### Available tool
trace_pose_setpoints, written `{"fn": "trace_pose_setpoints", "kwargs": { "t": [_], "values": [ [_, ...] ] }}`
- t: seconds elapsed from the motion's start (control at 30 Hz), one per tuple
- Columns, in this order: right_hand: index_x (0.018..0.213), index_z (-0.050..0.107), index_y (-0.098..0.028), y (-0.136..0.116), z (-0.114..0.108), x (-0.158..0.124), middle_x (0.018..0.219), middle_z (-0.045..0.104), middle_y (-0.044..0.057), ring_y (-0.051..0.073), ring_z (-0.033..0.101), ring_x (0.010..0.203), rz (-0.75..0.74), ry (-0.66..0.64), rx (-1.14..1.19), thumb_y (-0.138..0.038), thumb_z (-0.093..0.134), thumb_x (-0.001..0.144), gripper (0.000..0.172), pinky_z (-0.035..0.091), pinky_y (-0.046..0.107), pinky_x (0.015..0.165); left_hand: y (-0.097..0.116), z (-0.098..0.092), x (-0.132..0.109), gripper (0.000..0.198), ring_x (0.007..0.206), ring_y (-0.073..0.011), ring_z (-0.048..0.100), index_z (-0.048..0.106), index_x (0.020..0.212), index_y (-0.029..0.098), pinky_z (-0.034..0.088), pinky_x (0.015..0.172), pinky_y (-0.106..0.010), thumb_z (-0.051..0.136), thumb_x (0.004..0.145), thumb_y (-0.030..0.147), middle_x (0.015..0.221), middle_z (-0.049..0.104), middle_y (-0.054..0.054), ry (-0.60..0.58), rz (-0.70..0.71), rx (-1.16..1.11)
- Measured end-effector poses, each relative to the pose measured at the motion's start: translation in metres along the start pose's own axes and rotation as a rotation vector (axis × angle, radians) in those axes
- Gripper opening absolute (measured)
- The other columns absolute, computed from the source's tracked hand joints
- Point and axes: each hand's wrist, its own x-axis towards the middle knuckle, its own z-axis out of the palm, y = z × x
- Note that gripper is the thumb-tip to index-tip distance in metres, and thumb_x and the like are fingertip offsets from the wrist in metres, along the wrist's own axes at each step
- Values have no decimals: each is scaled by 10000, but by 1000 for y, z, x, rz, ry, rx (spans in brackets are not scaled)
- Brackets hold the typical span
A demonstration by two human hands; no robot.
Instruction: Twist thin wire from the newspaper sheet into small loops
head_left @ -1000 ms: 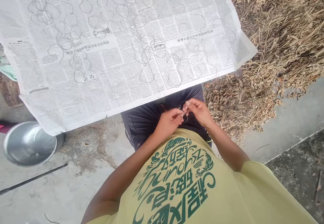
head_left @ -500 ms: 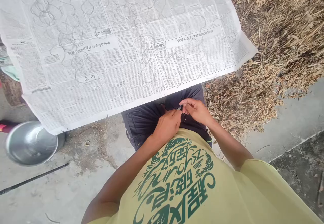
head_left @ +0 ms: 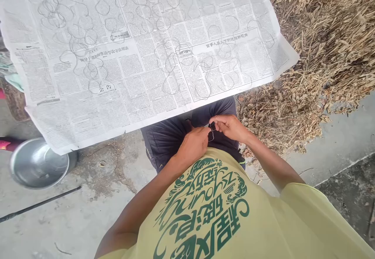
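Over my lap, my left hand (head_left: 194, 142) and my right hand (head_left: 230, 126) meet, each pinching one thin dark thread loop (head_left: 211, 134) between fingertips. The loop hangs small between the two hands, just in front of my yellow shirt. Right ahead of my knees a large newspaper sheet (head_left: 88, 106) is spread out. Several similar thin thread loops (head_left: 166, 56) lie scattered across the sheet.
A metal bowl (head_left: 38, 164) sits on the concrete at the left, partly under the newspaper's corner. A thin dark rod (head_left: 41, 203) lies on the ground below it. A heap of dry straw and pods (head_left: 319, 44) fills the right side.
My hands have drawn slightly closer together, and the thread loop between them looks smaller than a second ago. The view has shifted a little; nothing else moved.
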Motion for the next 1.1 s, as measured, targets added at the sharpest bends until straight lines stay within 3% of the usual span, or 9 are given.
{"fn": "trace_pose_setpoints", "kwargs": {
  "t": [0.27,0.4,0.57,0.83,1.0,1.1],
  "values": [
    [1112,803,-231,1,4,-3,743,685,-16,156,604,655,13,19,9,-198,510,1012,311,486,271,692,-1,3,0,293,917,-290,687,715,1086,185,548,848,-400,476,976,56,954,732,-125,45,-30,16],
    [1185,784,-237,2,2,1,756,684,-15,160,607,673,22,52,0,-223,501,1041,318,494,273,708,0,4,1,247,936,-264,732,722,1205,213,559,893,-378,528,1054,183,1045,792,-104,151,-126,-151],
    [1200,783,-238,-1,-2,2,760,688,-13,160,601,669,59,69,47,-278,515,1070,300,499,277,698,-1,1,-2,311,796,-210,741,687,1356,214,574,810,-332,602,1067,289,980,815,-56,210,-290,-445],
    [1188,785,-252,-9,-3,0,789,711,-1,166,628,667,77,118,126,-370,546,1097,282,520,298,694,-2,4,-6,359,782,-195,744,732,1280,182,582,666,-295,647,1049,443,980,812,-85,129,-425,-782],
    [1173,778,-247,-14,-4,4,776,706,-5,158,635,650,31,106,69,-370,536,1111,279,519,289,673,4,2,-7,305,755,-194,747,778,1190,195,585,674,-300,715,1005,430,909,818,-67,170,-386,-791],
    [1204,762,-246,-19,-3,5,787,717,-1,160,653,659,19,93,68,-385,532,1122,281,534,293,673,11,-4,-8,270,690,-181,711,791,966,202,551,642,-289,675,1031,436,816,792,-46,181,-375,-732]
  ]
}}
